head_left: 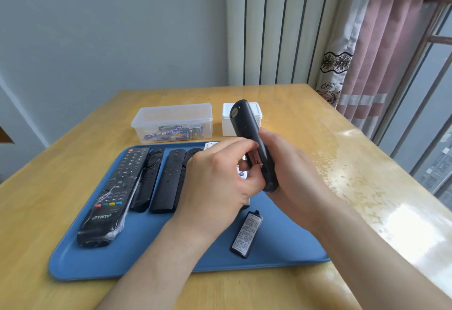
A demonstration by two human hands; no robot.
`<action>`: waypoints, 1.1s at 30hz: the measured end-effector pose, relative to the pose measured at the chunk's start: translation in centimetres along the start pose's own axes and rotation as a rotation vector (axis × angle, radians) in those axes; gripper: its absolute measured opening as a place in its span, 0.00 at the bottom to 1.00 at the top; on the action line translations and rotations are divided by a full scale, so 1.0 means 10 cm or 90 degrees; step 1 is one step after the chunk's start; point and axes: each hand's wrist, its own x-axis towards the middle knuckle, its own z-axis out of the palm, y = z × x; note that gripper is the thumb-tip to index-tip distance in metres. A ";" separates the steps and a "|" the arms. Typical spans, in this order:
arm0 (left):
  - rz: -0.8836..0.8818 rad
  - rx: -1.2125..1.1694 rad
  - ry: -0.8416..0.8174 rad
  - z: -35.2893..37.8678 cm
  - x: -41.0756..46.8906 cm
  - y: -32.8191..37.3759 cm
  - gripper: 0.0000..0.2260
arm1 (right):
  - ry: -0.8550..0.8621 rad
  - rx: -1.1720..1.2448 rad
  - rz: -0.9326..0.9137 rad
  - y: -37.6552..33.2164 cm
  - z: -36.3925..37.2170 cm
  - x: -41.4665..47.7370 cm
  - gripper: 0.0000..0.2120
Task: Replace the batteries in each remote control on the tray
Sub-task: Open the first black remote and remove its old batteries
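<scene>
My right hand point(291, 163) grips a black remote point(247, 126) from the right, held tilted above the blue tray point(146, 258) with its open battery bay facing left. My left hand point(220, 177) has its fingertips curled into that bay, where reddish batteries point(254, 156) show. The remote's battery cover point(247, 234), label side up, lies on the tray below my hands. Several more remotes lie on the tray's left part, among them a large wrapped one point(115, 194) and two slim black ones point(168, 180). A white remote is mostly hidden behind my left hand.
A clear plastic box point(171, 114) with several batteries stands behind the tray. A white box point(228, 123) stands to its right, partly behind the held remote. The wooden table point(318, 138) extends to the right, with a curtain and window beyond.
</scene>
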 end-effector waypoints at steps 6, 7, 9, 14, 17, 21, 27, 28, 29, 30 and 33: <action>0.042 -0.100 -0.020 0.00 -0.02 -0.10 0.13 | 0.052 0.119 0.052 0.03 0.03 -0.01 0.14; 0.058 -0.093 -0.047 -0.01 -0.01 -0.12 0.12 | 0.058 0.133 0.062 0.02 0.03 0.00 0.15; 0.092 -0.077 -0.072 -0.02 -0.01 -0.17 0.10 | 0.086 0.162 0.085 0.02 0.01 0.01 0.15; -0.126 -0.296 -0.002 0.00 -0.02 -0.05 0.10 | 0.076 0.150 0.077 -0.02 -0.03 0.01 0.14; -0.424 -0.717 0.113 -0.03 0.07 0.00 0.09 | 0.040 0.111 0.047 -0.03 -0.02 -0.01 0.11; -0.683 -0.858 0.115 -0.12 0.14 -0.12 0.06 | -0.004 0.098 0.008 0.01 -0.04 0.02 0.09; -0.371 -0.422 -0.114 -0.01 0.06 -0.11 0.06 | -0.109 0.062 -0.023 0.06 0.01 0.02 0.17; -0.350 -0.415 -0.110 -0.01 0.05 -0.13 0.08 | -0.108 0.052 -0.028 0.06 0.02 0.02 0.18; -0.342 -0.416 -0.110 -0.01 0.05 -0.15 0.10 | -0.101 0.040 -0.034 0.06 0.02 0.02 0.17; -0.338 -0.418 -0.116 -0.01 0.04 -0.16 0.10 | -0.093 0.031 -0.039 0.06 0.02 0.03 0.17; -0.305 -0.435 -0.134 0.04 0.02 -0.19 0.11 | -0.084 0.031 -0.029 0.05 0.00 0.03 0.16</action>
